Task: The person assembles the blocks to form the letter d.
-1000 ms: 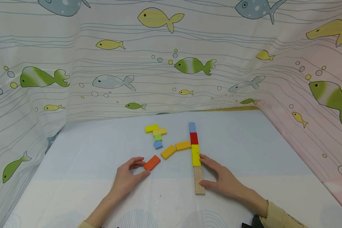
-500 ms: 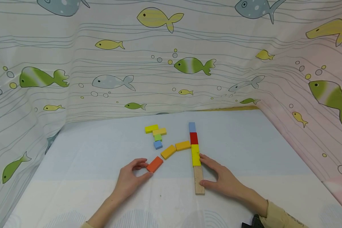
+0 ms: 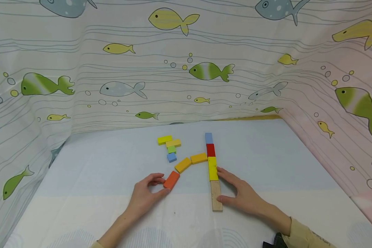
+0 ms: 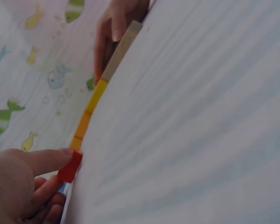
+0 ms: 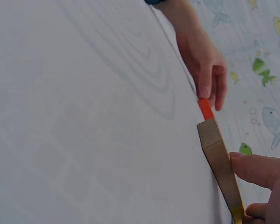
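Orange block (image 3: pixel 172 180) has just slid a little to the right and turned, so its far end now points more away from the person. The left hand (image 3: pixel 145 194) went along with it and pinches it by its two sides, thumb on the near side and fingers on the far side. The gap to the near golden block (image 3: pixel 183 165) has got very small. Their corners seem to meet, but I cannot tell if they really touch.

That makes the bent row look nearly joined up: orange block, near golden block, then far golden block (image 3: pixel 199 158), which reaches the side of the tall line. I think the orange block is the part that is being fixed right now.

The tall line has not moved. It goes from a blue block (image 3: pixel 208 138) at the far end to a red block (image 3: pixel 210 150), a yellow block (image 3: pixel 213 168) and a wooden block (image 3: pixel 216 196) close to the person. The right hand (image 3: pixel 245 196) has stayed in its place, thumb and pointing finger spread wide. The finger touches the yellow block and the thumb touches the wooden block.

A small blue block (image 3: pixel 172 157) and a green block (image 3: pixel 172 149) lie behind the orange block, and they have not moved.
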Demonstrator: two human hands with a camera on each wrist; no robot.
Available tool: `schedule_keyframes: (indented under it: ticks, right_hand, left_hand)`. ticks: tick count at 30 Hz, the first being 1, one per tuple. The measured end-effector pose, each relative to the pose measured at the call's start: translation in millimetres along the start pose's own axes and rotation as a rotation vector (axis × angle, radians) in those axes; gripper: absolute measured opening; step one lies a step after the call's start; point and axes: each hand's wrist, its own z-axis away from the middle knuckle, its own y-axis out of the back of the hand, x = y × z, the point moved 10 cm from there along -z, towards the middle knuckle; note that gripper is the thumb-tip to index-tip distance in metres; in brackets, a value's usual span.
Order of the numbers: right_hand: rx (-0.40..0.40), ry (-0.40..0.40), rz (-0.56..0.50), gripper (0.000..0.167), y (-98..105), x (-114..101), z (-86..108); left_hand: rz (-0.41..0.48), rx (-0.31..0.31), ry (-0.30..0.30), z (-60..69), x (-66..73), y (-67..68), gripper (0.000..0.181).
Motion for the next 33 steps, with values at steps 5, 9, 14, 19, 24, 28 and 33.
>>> schedule_keyframes:
  ticks: [5,9,14,19,24,28,33]
  right_hand:
    - [0.001,-0.003,0.003,0.080,0.2,0.4,-0.1]
    - [0.000,0.000,0.003,0.080,0.5,-0.2,-0.1]
    - [-0.002,-0.001,0.000,0.080,0.1,-0.2,-0.1]
    - [-0.002,0.002,-0.002,0.080,-0.5,-0.3,-0.1]
    - [0.003,0.017,0.006,0.079,-0.2,-1.7,0.2]
    - [0.002,0.013,0.009,0.079,-0.5,-1.3,0.2]
    - [-0.001,0.003,0.006,0.079,-1.1,-0.5,-0.3]
  left_hand:
    - [-0.004,-0.006,-0.003,-0.2,0.1,-3.0,0.047]
    - [-0.003,-0.007,-0.011,-0.6,1.9,-4.7,0.047]
    - [-0.003,-0.009,-0.016,0.0,6.0,-5.5,0.046]
    - [-0.008,-0.008,-0.019,-0.1,7.2,-6.4,0.045]
    - [-0.008,-0.006,-0.032,-0.4,7.8,-7.1,0.044]
    - [-0.004,-0.008,-0.037,-0.2,8.5,-7.5,0.044]
    - [-0.004,-0.005,-0.046,-0.6,8.7,-8.3,0.044]
